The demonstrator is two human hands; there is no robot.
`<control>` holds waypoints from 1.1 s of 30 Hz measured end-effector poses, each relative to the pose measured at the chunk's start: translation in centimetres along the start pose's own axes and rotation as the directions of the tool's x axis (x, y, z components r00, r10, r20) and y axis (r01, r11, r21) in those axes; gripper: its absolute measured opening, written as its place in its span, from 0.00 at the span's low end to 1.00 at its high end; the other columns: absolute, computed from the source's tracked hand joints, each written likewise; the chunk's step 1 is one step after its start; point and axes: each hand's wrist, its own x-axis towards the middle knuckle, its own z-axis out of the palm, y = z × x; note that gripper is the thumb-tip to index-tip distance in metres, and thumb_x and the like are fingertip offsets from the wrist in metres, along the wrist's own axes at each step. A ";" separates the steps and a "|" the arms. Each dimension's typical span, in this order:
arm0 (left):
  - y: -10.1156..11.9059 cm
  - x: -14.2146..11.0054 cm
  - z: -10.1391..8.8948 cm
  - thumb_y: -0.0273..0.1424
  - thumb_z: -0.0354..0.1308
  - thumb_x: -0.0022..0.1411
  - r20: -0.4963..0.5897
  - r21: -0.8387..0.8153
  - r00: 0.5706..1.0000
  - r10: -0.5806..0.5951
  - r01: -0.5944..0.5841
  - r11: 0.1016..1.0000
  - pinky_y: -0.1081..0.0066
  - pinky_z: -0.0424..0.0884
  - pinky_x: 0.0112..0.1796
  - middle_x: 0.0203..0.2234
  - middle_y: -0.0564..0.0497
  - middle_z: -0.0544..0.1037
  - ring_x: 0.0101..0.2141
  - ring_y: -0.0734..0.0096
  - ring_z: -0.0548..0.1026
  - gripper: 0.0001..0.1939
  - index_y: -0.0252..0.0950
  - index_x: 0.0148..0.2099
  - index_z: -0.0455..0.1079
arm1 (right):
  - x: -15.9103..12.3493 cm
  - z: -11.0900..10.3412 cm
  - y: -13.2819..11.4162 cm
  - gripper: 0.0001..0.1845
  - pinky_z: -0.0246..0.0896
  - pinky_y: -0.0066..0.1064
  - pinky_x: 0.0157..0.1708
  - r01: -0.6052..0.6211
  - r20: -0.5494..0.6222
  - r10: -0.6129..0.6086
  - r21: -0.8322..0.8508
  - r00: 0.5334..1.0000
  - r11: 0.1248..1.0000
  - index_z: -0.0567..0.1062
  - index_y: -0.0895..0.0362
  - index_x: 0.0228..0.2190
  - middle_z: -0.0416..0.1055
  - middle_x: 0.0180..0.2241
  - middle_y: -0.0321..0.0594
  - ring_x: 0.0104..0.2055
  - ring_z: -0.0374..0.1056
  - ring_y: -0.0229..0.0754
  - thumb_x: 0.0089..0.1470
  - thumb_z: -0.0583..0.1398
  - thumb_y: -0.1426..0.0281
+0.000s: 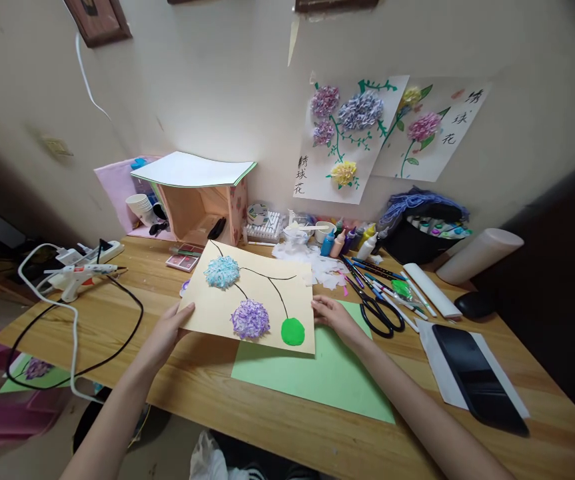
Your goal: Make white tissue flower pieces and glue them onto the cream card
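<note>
A cream sheet of card [262, 293] is held up over the desk between my two hands. My left hand [170, 327] pinches its left edge, thumb on top. At the right edge my right hand [334, 317] grips it, with some fingers hidden behind. The card carries a fluffy light-blue flower [222, 272], a purple flower [250, 318] and a flat bright-green disc [293, 331], joined by thin dark drawn stems. Beneath the card and my right hand, a pale green sheet [317, 387] lies on the wooden desk.
Black scissors [382, 315], pens and paint bottles [338, 243] lie to the right and back. A black phone [480, 380] rests at the right. A glue gun [80, 279] with looping cords stands left. An open box [200, 207] stands at the back; flower pictures [350, 143] hang on the wall.
</note>
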 end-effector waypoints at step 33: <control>-1.7 7.9 2.4 0.43 0.61 0.47 0.112 0.299 0.972 0.207 -0.231 0.926 0.69 0.70 0.36 0.38 0.44 0.78 0.40 0.57 0.74 0.24 0.32 0.43 0.71 | 2.8 -1.6 -0.6 0.23 0.66 0.37 0.39 0.067 -0.045 -0.072 -0.105 0.996 0.992 0.73 0.57 0.41 0.76 0.39 0.43 0.39 0.71 0.47 0.44 0.62 0.57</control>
